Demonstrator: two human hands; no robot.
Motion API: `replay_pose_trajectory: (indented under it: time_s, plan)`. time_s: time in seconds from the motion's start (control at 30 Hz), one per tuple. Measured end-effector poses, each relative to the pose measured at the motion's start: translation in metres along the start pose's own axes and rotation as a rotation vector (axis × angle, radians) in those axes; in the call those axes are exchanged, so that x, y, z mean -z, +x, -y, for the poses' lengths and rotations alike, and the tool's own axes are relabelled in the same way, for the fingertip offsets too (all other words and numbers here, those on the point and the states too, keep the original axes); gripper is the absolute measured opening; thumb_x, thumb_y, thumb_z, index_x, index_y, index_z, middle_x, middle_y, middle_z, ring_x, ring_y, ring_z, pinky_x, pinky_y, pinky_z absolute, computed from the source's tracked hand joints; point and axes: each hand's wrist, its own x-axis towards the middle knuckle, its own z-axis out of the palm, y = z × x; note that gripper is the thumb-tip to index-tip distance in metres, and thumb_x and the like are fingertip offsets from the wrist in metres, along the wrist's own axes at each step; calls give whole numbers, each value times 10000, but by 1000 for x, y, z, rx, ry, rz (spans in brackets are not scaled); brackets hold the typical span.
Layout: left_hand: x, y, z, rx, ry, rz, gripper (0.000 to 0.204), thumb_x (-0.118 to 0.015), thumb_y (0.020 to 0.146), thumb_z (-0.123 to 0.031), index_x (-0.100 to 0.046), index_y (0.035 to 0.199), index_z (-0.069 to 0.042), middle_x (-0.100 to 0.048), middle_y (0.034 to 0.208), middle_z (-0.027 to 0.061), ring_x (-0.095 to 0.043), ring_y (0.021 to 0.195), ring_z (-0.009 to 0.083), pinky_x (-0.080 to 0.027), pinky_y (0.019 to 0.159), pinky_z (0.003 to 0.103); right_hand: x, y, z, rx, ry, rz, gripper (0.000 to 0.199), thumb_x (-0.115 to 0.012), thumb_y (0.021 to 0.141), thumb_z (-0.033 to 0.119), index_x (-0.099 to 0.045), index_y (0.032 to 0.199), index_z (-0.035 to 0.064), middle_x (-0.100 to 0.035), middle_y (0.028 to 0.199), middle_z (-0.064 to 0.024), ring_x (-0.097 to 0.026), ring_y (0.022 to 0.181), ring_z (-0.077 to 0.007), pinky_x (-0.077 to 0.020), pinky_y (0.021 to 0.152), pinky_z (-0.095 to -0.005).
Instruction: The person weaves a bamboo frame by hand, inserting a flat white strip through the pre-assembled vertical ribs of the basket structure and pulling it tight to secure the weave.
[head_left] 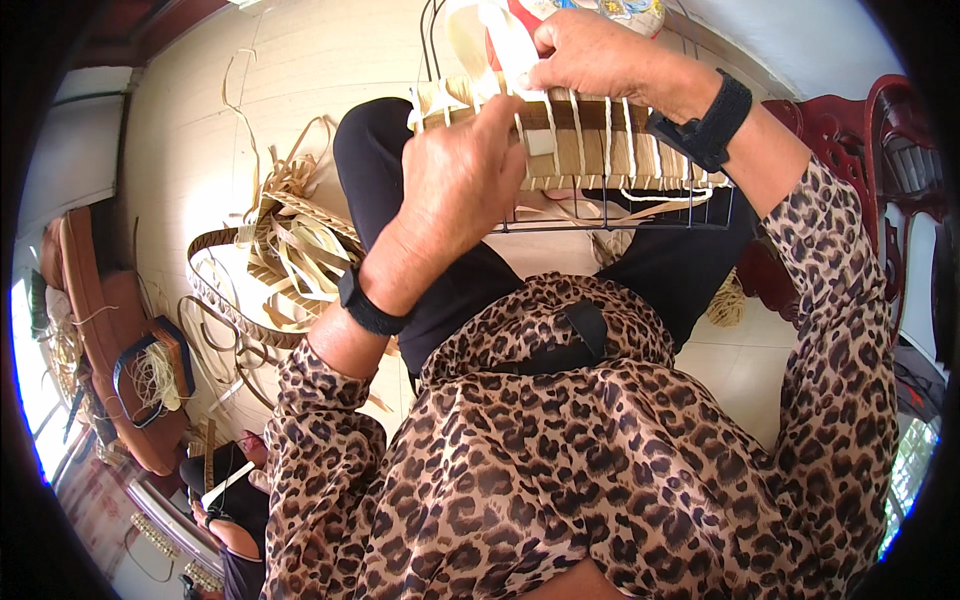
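Observation:
A wire-framed basket [598, 150] rests across my lap. White cords [608, 135] run over its tan and brown flat strips, and its black wire frame [610, 226] shows along the near edge. At the far rim, my right hand [598, 62] pinches a wide pale strip [512, 45] between thumb and fingers. My left hand [455, 185] is closed over the basket's left part, its index finger at the cords near that strip; whatever its fingers hold is hidden. A short pale tab [541, 142] shows between the cords.
Loose strips and braided bands [295, 255] lie heaped on the floor to the left. Farther left stands a brown bench [110, 330] with a small fibre-filled basket [155, 375]. Another person [235, 520] sits at lower left holding a strip. A carved dark red chair [840, 150] stands at right.

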Motion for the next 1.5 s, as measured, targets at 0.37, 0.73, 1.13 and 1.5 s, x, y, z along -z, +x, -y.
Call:
replay_pose_trajectory:
  time_s: [0.37,0.73,1.13,1.5]
  plan:
    - [-8,-12,-8,-331,166,-37,175,-597,688,-28,-545,854,-46,-453,609,49,-525,529,207,-427,447,309,16,4,14,141,-246,-74,238,-655,634,152,-608,731,-60,-583,602,-154,-578,550,-212,-444,521,-322]
    - [-8,-29,-10,-438,149,-97,225,-563,635,10,-519,856,-6,-408,611,46,-461,495,173,-374,406,293,16,-11,-9,399,-323,-333,161,-571,700,149,-528,741,-1,-535,608,-130,-526,544,-244,-415,531,-341]
    - [8,-72,-28,-517,-82,32,248,-584,589,-22,-516,823,23,-373,590,30,-438,482,152,-368,415,282,-64,-92,-7,189,55,-288,241,-550,803,143,-544,640,-34,-487,527,-191,-482,430,-285,-381,442,-363]
    - [8,-60,-11,-402,-356,72,316,-702,711,-240,-541,877,-24,-573,729,85,-566,596,230,-460,531,309,-82,-105,-8,-153,653,-2,268,-509,853,172,-586,724,-49,-546,515,-87,-511,403,-138,-398,402,-271]
